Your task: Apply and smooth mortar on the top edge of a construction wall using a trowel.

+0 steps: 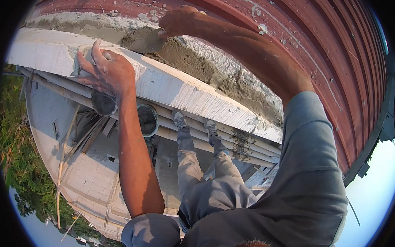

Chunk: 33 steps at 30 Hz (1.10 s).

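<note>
My right hand is closed at the far side of the wall top, its fingers wrapped round a trowel whose handle they hide. The mortar-smeared trowel blade lies against the strip of wet grey mortar along the wall top. To the left, my left hand has its fingers apart at the outer edge of the pale block wall. A smear of grey mortar shows on the wall beside those fingertips. I see nothing gripped in that hand.
Beyond the wall slopes a red corrugated metal roof with scattered mortar crumbs. My feet stand on bamboo poles high above a concrete floor. Near them are a bucket of mortar and a dark round container.
</note>
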### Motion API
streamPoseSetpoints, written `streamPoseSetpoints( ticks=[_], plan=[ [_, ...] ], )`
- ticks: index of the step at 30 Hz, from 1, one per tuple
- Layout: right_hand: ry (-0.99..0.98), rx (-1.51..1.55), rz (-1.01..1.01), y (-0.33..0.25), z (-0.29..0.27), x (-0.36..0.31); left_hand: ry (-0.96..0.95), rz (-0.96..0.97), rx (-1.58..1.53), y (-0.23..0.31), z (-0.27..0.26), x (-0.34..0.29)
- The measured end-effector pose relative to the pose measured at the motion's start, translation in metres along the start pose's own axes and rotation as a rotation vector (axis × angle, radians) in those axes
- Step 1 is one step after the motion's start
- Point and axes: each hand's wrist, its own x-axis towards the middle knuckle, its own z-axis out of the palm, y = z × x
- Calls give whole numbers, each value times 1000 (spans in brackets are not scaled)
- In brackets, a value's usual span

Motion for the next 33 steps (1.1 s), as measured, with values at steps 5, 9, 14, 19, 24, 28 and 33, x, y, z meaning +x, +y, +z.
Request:
streamPoseSetpoints(
  ticks=[5,9,14,19,24,28,33],
  plan=[
    [-165,26,44,21,25,-95,-8,-17,10,-11,-9,7],
    [-237,101,173,36,48,-176,-126,-102,-46,9,-9,-1],
    [-112,200,209,53,126,-250,-55,-62,36,2,-9,1],
    [-145,155,306,62,132,-330,-39,-43,-49,-6,3,-2],
    [7,150,489,42,70,-400,-54,-103,-114,4,0,-6],
    [219,272,611,-27,17,-425,51,19,-373,-10,2,-3],
    [253,588,572,-120,35,-412,136,-142,-490,-66,53,4]
  ],
)
